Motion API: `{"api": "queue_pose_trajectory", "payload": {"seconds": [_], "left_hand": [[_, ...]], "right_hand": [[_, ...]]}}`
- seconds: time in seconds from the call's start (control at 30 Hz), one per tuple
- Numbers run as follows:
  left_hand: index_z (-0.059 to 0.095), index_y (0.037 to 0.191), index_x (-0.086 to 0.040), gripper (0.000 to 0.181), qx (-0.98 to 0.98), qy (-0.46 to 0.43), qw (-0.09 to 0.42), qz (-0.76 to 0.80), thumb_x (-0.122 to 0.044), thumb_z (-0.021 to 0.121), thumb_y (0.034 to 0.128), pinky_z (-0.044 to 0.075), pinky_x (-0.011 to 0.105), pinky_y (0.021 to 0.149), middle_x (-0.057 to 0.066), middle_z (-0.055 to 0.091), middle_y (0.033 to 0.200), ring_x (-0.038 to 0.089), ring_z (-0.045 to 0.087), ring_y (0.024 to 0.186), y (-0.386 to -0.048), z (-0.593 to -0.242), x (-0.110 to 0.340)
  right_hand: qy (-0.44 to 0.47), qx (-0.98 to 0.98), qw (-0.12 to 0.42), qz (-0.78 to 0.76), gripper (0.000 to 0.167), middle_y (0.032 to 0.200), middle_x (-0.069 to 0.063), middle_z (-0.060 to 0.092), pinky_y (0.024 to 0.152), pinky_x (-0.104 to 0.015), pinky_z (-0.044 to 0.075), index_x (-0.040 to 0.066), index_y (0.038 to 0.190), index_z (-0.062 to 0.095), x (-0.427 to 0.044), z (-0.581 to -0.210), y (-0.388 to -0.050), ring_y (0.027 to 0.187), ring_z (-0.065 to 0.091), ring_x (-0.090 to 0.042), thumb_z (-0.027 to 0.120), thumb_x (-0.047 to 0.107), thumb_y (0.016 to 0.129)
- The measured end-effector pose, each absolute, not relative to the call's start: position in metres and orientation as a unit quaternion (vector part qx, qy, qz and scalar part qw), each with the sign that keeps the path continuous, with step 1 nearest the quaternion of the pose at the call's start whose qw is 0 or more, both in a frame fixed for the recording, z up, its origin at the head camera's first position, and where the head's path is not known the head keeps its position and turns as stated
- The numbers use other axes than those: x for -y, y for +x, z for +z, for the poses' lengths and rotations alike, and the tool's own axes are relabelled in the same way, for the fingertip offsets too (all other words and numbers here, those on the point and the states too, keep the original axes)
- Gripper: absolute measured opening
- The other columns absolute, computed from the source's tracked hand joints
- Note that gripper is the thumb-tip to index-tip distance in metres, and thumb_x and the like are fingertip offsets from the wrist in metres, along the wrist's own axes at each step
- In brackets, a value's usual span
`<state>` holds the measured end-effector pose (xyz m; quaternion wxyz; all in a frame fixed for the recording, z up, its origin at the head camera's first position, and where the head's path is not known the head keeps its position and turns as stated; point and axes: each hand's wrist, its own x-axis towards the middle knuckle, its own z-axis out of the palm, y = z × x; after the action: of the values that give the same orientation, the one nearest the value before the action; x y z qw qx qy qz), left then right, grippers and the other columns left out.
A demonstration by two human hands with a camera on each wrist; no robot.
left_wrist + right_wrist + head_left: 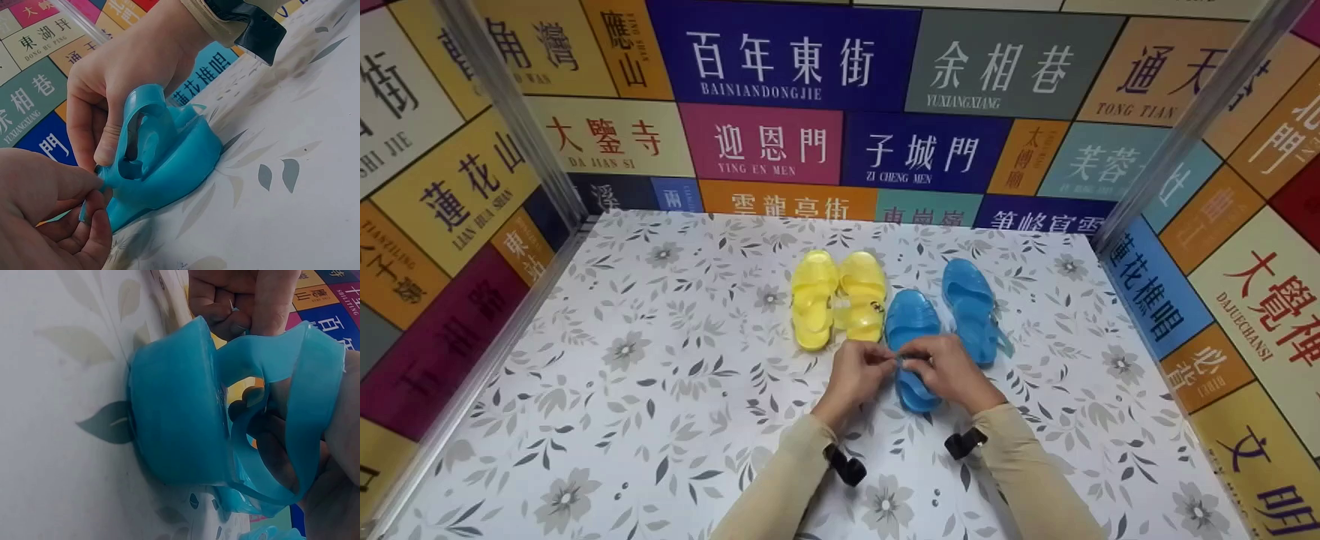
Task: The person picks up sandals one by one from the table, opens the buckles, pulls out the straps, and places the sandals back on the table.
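Both hands meet at the left side of a blue jelly sandal (pixel 913 319) that sits flat on the floral-patterned surface. My left hand (pixel 853 379) pinches the end of its ankle strap (pixel 84 212) between thumb and fingers. Curled over the sandal, my right hand (pixel 949 367) pinches the strap close to that end, at the sandal's side. From the heel end, the right wrist view shows the strap looping above the blue heel (pixel 171 405). The fingers hide the fastening itself. The second blue sandal (pixel 969 283) stands just to the right, its strap sticking out sideways.
A pair of yellow sandals (pixel 814 300) stands side by side, left of the blue ones. Panels with printed Chinese characters (pixel 780 60) rise behind and at both sides, with clear corner posts (pixel 1177 127). Black bands (pixel 846 465) circle both sleeved wrists.
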<state>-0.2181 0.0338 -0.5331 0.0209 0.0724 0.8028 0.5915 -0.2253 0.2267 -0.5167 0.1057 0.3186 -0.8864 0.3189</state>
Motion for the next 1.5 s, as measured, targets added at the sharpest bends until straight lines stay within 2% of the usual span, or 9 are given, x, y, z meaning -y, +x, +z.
{"api": "queue_pose_trajectory", "payload": {"seconds": [0.27, 0.6, 0.8, 0.97, 1.17, 1.33, 1.5], "left_hand": [[0.083, 0.090, -0.010, 0.008, -0.794, 0.048, 0.039, 0.604, -0.003, 0.080, 0.0882, 0.056, 0.025, 0.075, -0.002, 0.077, 0.084, 0.007, 0.067, 0.079, -0.217, -0.534, -0.035], [0.082, 0.090, -0.009, 0.009, -0.787, 0.054, 0.029, 0.614, 0.000, 0.079, 0.0874, 0.056, 0.025, 0.074, -0.002, 0.076, 0.084, 0.008, 0.067, 0.078, -0.215, -0.535, -0.036], [0.082, 0.093, -0.009, 0.009, -0.774, 0.055, 0.033, 0.630, -0.002, 0.077, 0.0898, 0.056, 0.025, 0.073, -0.003, 0.076, 0.084, 0.007, 0.066, 0.078, -0.214, -0.539, -0.035], [0.083, 0.098, -0.009, 0.008, -0.792, 0.101, 0.025, 0.602, -0.005, 0.079, 0.0914, 0.058, 0.026, 0.077, -0.002, 0.078, 0.087, 0.007, 0.069, 0.082, -0.215, -0.540, -0.027], [0.083, 0.107, -0.009, 0.016, -0.825, 0.216, -0.004, 0.523, -0.006, 0.080, 0.0914, 0.059, 0.024, 0.083, 0.001, 0.081, 0.101, 0.008, 0.073, 0.094, -0.221, -0.543, -0.018], [0.085, 0.097, -0.011, 0.011, -0.820, 0.269, -0.043, 0.504, -0.003, 0.079, 0.0909, 0.058, 0.023, 0.077, 0.003, 0.080, 0.093, 0.007, 0.071, 0.085, -0.224, -0.548, -0.017], [0.085, 0.090, -0.009, 0.012, -0.807, 0.279, -0.082, 0.514, 0.002, 0.080, 0.0865, 0.059, 0.024, 0.080, 0.004, 0.080, 0.090, 0.013, 0.075, 0.086, -0.224, -0.552, -0.018]], "right_hand": [[0.314, 0.889, 0.104, 0.317, 0.016, 0.098, -0.008, 0.080, 0.081, -0.043, 0.062, 0.004, 0.101, 0.081, -0.226, -0.517, -0.225, 0.092, 0.076, -0.025, 0.079, -0.003, 0.087], [0.306, 0.890, 0.093, 0.324, 0.015, 0.100, -0.008, 0.080, 0.084, -0.043, 0.062, 0.004, 0.102, 0.081, -0.226, -0.516, -0.225, 0.094, 0.076, -0.025, 0.079, -0.002, 0.089], [0.317, 0.882, 0.100, 0.332, 0.014, 0.098, -0.009, 0.080, 0.081, -0.043, 0.062, 0.003, 0.101, 0.081, -0.226, -0.517, -0.226, 0.092, 0.076, -0.026, 0.078, -0.003, 0.089], [0.310, 0.885, 0.090, 0.337, 0.012, 0.098, -0.007, 0.080, 0.081, -0.042, 0.062, 0.004, 0.102, 0.081, -0.226, -0.517, -0.226, 0.092, 0.076, -0.024, 0.077, -0.001, 0.091], [0.307, 0.890, 0.085, 0.327, 0.011, 0.099, -0.008, 0.080, 0.082, -0.043, 0.062, 0.005, 0.103, 0.081, -0.226, -0.518, -0.226, 0.092, 0.076, -0.025, 0.077, 0.002, 0.093], [0.306, 0.890, 0.083, 0.328, 0.012, 0.099, -0.008, 0.080, 0.082, -0.043, 0.062, 0.004, 0.103, 0.081, -0.225, -0.518, -0.226, 0.092, 0.076, -0.025, 0.076, 0.001, 0.093], [0.305, 0.886, 0.080, 0.340, 0.012, 0.098, -0.008, 0.080, 0.082, -0.042, 0.062, 0.003, 0.102, 0.081, -0.223, -0.518, -0.224, 0.092, 0.076, -0.025, 0.076, 0.000, 0.092]]}}
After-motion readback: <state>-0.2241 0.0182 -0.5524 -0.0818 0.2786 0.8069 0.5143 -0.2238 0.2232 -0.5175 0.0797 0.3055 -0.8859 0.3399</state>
